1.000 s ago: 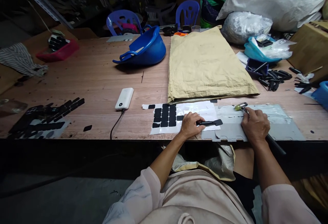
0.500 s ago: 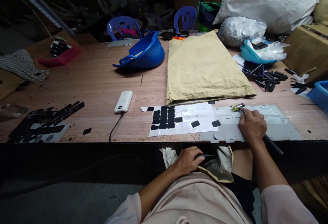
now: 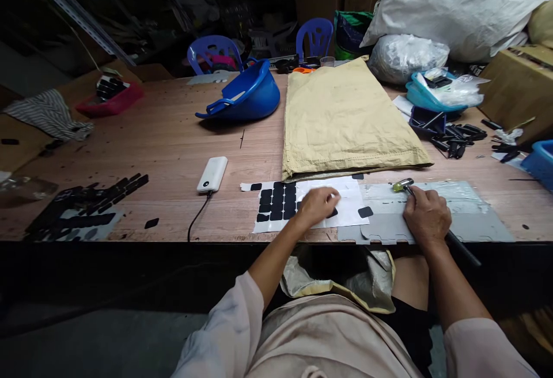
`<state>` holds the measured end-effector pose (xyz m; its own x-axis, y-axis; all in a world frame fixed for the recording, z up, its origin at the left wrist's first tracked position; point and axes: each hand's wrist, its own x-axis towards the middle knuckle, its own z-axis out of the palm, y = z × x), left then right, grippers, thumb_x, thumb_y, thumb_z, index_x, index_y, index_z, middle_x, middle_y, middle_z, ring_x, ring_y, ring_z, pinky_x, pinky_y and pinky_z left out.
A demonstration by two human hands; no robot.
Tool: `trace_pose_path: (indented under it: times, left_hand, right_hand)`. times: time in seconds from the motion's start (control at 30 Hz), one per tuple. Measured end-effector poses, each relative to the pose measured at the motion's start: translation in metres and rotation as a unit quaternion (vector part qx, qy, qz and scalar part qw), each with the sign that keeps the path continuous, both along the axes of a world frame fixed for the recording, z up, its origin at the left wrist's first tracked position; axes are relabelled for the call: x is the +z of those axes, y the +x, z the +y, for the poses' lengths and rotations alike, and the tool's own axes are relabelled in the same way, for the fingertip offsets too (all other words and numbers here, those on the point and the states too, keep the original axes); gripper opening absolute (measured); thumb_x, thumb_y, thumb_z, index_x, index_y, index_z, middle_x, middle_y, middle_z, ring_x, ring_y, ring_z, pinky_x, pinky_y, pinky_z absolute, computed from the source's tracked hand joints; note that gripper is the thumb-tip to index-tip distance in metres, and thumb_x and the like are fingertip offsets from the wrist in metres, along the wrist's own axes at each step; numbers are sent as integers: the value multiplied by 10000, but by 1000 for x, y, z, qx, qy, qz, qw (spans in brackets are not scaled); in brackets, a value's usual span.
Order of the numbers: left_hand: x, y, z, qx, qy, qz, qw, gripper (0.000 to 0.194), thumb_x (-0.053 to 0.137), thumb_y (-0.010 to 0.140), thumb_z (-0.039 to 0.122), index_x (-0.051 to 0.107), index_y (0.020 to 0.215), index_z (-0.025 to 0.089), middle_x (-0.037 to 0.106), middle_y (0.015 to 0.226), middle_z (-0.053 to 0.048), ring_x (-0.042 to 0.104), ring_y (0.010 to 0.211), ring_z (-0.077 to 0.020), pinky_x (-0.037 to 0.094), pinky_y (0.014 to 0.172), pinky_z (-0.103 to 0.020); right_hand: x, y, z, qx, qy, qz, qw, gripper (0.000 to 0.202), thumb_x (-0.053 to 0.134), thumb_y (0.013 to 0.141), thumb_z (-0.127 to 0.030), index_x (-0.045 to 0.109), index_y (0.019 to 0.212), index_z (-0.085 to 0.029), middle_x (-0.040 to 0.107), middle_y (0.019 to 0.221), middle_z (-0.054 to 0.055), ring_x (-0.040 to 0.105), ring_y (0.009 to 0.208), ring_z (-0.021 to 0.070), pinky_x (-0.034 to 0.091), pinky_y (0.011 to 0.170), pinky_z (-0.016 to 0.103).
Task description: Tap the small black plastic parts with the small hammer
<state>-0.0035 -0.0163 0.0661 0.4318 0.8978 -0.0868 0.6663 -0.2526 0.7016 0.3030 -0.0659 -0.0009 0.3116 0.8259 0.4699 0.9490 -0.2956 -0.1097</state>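
My right hand [image 3: 427,216] is closed around a hammer [image 3: 462,246], its metal and yellow-green head sticking out past the fingers over a grey plate [image 3: 469,216]. Over a white sheet [image 3: 351,191] hovers my left hand [image 3: 318,205], fingers loosely bent and apart, with nothing visible in them. Rows of black rounded patches [image 3: 277,202] lie on the sheet to its left. One patch is partly hidden below my left fingers, and another black patch [image 3: 365,212] lies at the sheet's right edge. An open yellow-edged bag [image 3: 375,277] rests on my lap.
A large tan paper sack [image 3: 352,118] lies behind the sheet. Left of it are a white power bank [image 3: 212,174] with a cable and a tilted blue basin [image 3: 254,98]. Black handle-like pieces [image 3: 460,139] are piled at the right; black strips [image 3: 116,191] lie at the left.
My left hand has risen from the lap bag to above the white sheet. The dark stick-like piece it held at the bag is out of sight. My right hand keeps the hammer in place.
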Motion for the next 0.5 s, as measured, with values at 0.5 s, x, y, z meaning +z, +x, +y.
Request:
trace_pose_path:
  times: [0.5]
  left_hand:
    - [28, 15, 130, 169, 141, 186, 957, 280, 488, 1029, 236, 713, 1195, 227, 789, 1118, -113, 731, 1078, -294, 552, 879, -359]
  right_hand:
    - [6, -4, -2, 2, -17, -16, 1000, 342, 496, 1019, -299, 736, 1231, -180, 644, 987, 120, 442, 825, 216, 220, 692, 354]
